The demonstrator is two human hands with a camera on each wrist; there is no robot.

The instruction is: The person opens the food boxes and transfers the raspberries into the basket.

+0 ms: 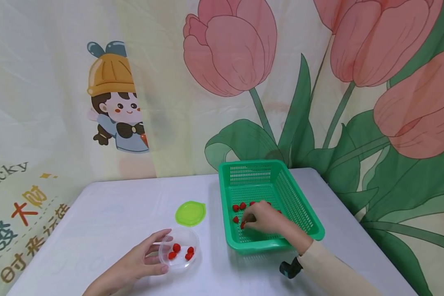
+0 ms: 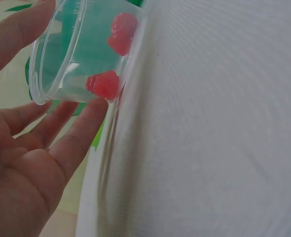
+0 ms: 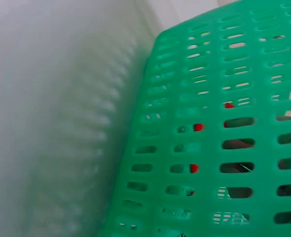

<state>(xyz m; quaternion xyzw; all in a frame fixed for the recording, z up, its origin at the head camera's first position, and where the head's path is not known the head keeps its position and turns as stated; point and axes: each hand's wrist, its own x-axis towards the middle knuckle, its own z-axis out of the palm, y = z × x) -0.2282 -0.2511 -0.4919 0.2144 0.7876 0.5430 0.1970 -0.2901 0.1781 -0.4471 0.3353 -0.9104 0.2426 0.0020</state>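
Note:
My left hand point(image 1: 142, 257) holds a clear plastic cup point(image 1: 182, 265) from its left side, thumb and fingers around the wall. Several small, bumpy red berries point(image 1: 176, 247) lie at the cup's bottom; the left wrist view shows them through the wall point(image 2: 106, 85). Inside the green basket point(image 1: 256, 246), my right hand point(image 1: 262, 218) reaches down with bent fingers and pinches a red berry point(image 1: 242, 225) at the fingertips. More red berries point(image 1: 235, 208) lie around it on the basket floor. In the right wrist view the basket wall point(image 3: 204, 113) mostly hides that hand.
A lime-green lid point(image 1: 190, 213) lies flat on the white tablecloth point(image 1: 133, 205), behind the cup and left of the basket. The basket's raised rim surrounds the right hand. A curtain point(image 1: 170, 102) printed with tulips hangs behind the table.

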